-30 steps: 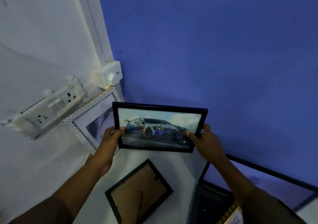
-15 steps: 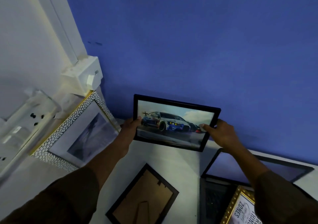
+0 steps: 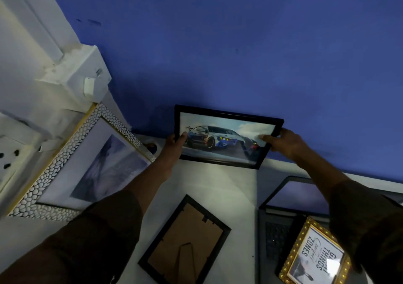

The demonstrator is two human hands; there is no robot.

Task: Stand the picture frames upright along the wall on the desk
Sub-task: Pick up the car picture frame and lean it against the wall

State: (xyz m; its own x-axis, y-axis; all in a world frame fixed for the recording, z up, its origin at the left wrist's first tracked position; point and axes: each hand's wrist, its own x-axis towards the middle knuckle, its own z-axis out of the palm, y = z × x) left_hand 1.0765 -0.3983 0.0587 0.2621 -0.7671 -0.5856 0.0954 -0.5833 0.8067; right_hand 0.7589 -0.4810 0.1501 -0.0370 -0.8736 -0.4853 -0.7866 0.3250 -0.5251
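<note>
A black frame with a racing-car picture point(image 3: 226, 137) is held upright against the blue wall point(image 3: 239, 43), its lower edge at the back of the white desk point(image 3: 229, 187). My left hand point(image 3: 174, 146) grips its left side and my right hand point(image 3: 283, 144) grips its right side. A white pebble-pattern frame point(image 3: 65, 168) leans on the left wall. A black frame point(image 3: 185, 240) lies face down on the desk, its brown back and stand showing. A gold frame with lettering point(image 3: 314, 255) lies at the lower right.
An open laptop point(image 3: 283, 207) sits on the right, the gold frame resting on its keyboard. White switch boxes point(image 3: 82, 81) and a socket plate point(image 3: 13, 153) stick out from the left wall above the pebble frame.
Both hands have carried the car frame forward and down, from mid-air to the foot of the blue wall. The view has tipped down, showing more of the desk.
</note>
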